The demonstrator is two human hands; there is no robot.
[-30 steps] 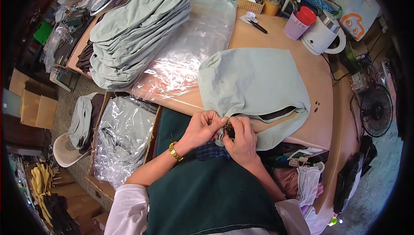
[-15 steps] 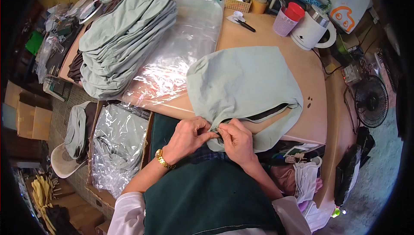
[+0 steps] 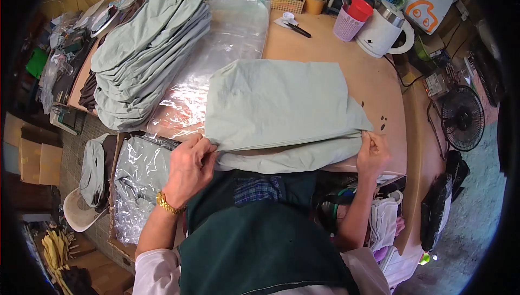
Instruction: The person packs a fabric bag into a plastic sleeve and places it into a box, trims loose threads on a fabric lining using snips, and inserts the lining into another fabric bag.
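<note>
A pale grey-green cloth bag (image 3: pixel 279 100) lies on the tan work table in front of me, spread fairly flat, with its opening edge and strap toward me. My left hand (image 3: pixel 190 164) is closed in a pinch on the bag's near left corner; a gold watch circles that wrist. At the near right corner, my right hand (image 3: pixel 374 153) pinches the cloth between thumb and fingers. The near edge is stretched in a line between both hands. Left of the bag is a stack of clear plastic bags (image 3: pixel 233 35), partly beneath it.
A tall pile of similar cloth bags (image 3: pixel 146 51) rises at the left. A box of plastic-wrapped bags (image 3: pixel 142 181) stands below it. A white kettle (image 3: pixel 381 32), a pink holder (image 3: pixel 346 27) and a black-handled tool (image 3: pixel 298 28) sit at the back; a fan (image 3: pixel 462 117) stands right.
My hands have moved apart from the middle to the bag's two near corners. The bag's near edge is now pulled straight, and its gaping opening has narrowed. The view shifted slightly.
</note>
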